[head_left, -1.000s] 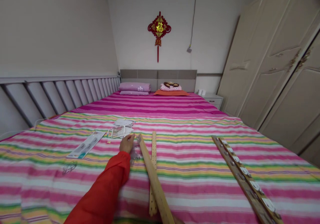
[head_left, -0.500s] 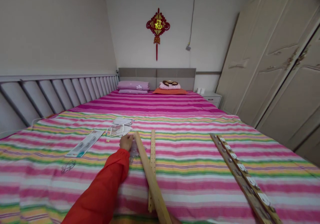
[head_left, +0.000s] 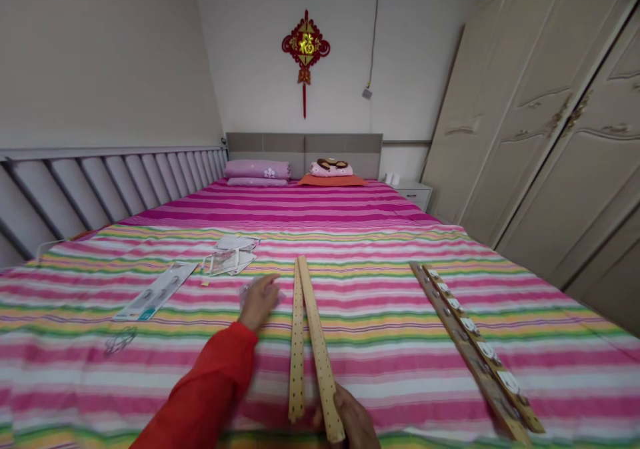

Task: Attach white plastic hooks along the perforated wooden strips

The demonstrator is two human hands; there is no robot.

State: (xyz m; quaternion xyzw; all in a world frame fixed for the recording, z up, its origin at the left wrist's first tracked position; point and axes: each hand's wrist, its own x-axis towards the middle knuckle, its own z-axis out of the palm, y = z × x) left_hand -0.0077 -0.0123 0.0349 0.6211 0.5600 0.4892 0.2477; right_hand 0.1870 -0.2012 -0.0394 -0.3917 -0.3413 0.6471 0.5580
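My right hand (head_left: 353, 419) is closed around the near end of a light wooden strip (head_left: 316, 342) with rows of small holes. The far end of this strip lies against a second perforated wooden strip (head_left: 297, 349) on the bed, so the two form a narrow V. To the left, my left hand (head_left: 260, 302) is held over a crumpled clear plastic bag (head_left: 245, 290), fingers stretched out and apart from both strips. The hand hides part of the bag, and I cannot tell whether they touch.
Two wooden strips (head_left: 470, 342), one carrying white round pieces, lie on the striped bedcover (head_left: 380, 362) at right. At left are a packaged card (head_left: 156, 293), a thin wire-like tangle (head_left: 120, 340) and white packets (head_left: 231, 255). A slatted rail (head_left: 125, 182) borders the bed.
My left hand has come off the far end of the strip and moved nearer. The held strip has swung right and turned, showing its holes. The view has shifted slightly.
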